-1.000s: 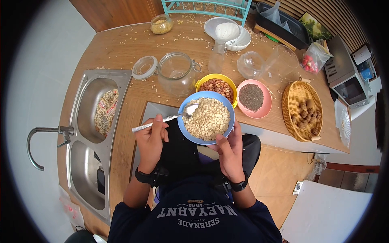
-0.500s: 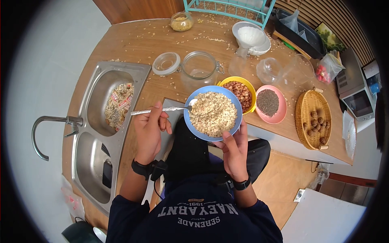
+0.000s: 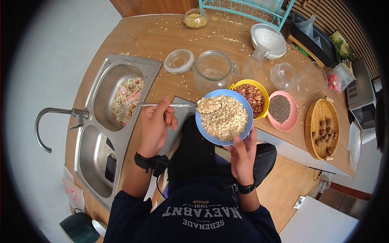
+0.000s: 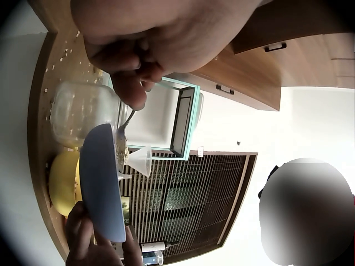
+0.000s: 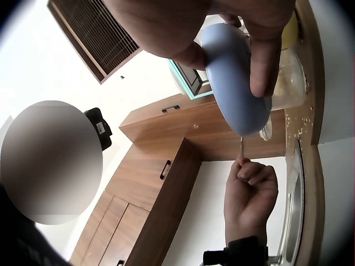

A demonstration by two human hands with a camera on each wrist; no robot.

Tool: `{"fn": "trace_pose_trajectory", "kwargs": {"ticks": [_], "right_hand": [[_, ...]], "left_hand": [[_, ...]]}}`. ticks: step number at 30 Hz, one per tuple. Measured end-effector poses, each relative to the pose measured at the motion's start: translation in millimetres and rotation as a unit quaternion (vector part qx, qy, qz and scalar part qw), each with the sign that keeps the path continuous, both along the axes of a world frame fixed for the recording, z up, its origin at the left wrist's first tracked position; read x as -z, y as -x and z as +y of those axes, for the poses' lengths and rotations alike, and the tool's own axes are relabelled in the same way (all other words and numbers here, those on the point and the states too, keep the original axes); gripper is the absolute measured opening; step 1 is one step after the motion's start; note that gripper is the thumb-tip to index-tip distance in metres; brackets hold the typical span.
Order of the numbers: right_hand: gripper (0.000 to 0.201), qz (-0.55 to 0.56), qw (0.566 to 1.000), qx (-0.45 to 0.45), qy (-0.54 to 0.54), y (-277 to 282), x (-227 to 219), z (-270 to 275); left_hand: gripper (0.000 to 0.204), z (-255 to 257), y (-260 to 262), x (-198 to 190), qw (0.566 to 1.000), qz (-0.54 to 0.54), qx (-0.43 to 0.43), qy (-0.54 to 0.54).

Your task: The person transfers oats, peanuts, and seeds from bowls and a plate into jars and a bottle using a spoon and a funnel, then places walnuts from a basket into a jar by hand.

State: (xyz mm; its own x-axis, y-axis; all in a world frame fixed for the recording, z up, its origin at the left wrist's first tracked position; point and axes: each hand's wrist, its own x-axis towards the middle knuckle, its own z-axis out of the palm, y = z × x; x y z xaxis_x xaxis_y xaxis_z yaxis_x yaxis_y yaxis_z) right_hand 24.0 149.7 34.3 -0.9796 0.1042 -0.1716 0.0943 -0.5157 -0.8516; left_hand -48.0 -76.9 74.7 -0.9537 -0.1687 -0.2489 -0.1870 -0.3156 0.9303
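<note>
In the head view my left hand (image 3: pixel 154 126) pinches the patterned handle of a metal spoon (image 3: pixel 170 105). The spoon's bowl is heaped with oats, over the left part of a blue bowl (image 3: pixel 203 131). Rolled oats (image 3: pixel 229 121) fill much of that bowl. My right hand (image 3: pixel 243 157) holds the bowl by its near right edge, thumb at the rim and fingers beneath, as the right wrist view shows on the blue bowl's underside (image 5: pixel 230 83). Behind the bowl stand an uncovered glass jar (image 3: pixel 211 75) and a yellow bowl of peanuts (image 3: pixel 265 99).
A pink plate of dark seeds (image 3: pixel 291 121) and a wicker basket of walnuts (image 3: pixel 312 139) lie to the right. A funnel (image 3: pixel 265 40) stands behind. On the left is a double sink (image 3: pixel 117 162), with spilled oats and wrappers in one basin. Loose flakes dot the counter (image 3: pixel 158 36).
The spoon has come up out of the oats with a heaped load. In the head view the hands, bowl and counter things have shifted rightward.
</note>
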Motion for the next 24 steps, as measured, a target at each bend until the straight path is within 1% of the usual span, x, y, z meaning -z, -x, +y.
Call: {"fn": "trace_pose_trajectory", "kwargs": {"ticks": [1,3,7,9,10,12,13,15,16,17,18,19,21,22,24], "right_hand": [[0.057,0.001,1.000,0.002,0.000,0.3,2.9,1.9],[0.064,-0.003,0.999,-0.011,0.034,0.1,7.6,5.3],[0.064,0.005,0.999,-0.014,0.052,2.4,9.2,6.9],[0.063,0.004,0.998,-0.021,0.060,1.7,9.0,8.6],[0.063,0.004,0.998,-0.018,0.060,0.7,7.2,8.8],[0.060,-0.003,0.999,-0.017,0.044,-1.2,2.4,8.5],[0.060,-0.004,0.999,-0.011,0.043,-2.2,1.8,9.0],[0.058,-0.009,0.998,-0.012,0.065,-3.6,1.0,10.1],[0.058,-0.006,0.998,-0.012,0.065,-4.4,0.9,10.6],[0.058,-0.007,0.998,-0.007,0.063,-4.6,0.8,11.3],[0.058,-0.007,0.998,-0.012,0.067,-4.7,0.6,12.1],[0.058,-0.008,0.997,-0.017,0.071,-5.4,0.2,12.6],[0.057,-0.009,0.998,-0.015,0.067,-6.4,-1.5,12.7],[0.057,-0.009,0.998,-0.015,0.065,-5.8,-2.3,12.7],[0.057,-0.006,0.997,-0.022,0.078,-5.3,1.4,13.4]], "left_hand": [[0.038,0.8,4.0,-2.5,1.000,0.001,0.002,0.000],[0.037,1.4,13.8,-13.9,1.000,0.024,-0.011,0.010],[0.039,2.1,43.5,-43.6,0.998,0.065,-0.012,0.007],[0.037,8.1,59.7,-54.2,0.994,0.080,-0.038,0.058],[0.037,9.5,68.2,-54.2,0.995,0.080,-0.035,0.058],[0.037,13.1,81.4,-48.9,0.982,0.143,-0.018,0.123],[0.037,16.9,83.8,-46.2,0.982,0.142,-0.013,0.121],[0.035,25.4,86.5,-42.0,0.947,0.177,0.005,0.269],[0.035,29.6,84.9,-42.0,0.947,0.177,0.010,0.266],[0.033,33.6,81.4,-43.5,0.907,0.233,0.005,0.352],[0.030,36.8,77.9,-45.2,0.855,0.286,0.000,0.432],[0.030,38.3,74.2,-47.6,0.856,0.286,0.003,0.430],[0.026,38.6,67.3,-52.0,0.787,0.372,-0.018,0.493],[0.026,38.7,64.4,-51.5,0.787,0.373,-0.020,0.492],[0.025,36.6,58.0,-48.0,0.806,0.369,0.008,0.462]]}}
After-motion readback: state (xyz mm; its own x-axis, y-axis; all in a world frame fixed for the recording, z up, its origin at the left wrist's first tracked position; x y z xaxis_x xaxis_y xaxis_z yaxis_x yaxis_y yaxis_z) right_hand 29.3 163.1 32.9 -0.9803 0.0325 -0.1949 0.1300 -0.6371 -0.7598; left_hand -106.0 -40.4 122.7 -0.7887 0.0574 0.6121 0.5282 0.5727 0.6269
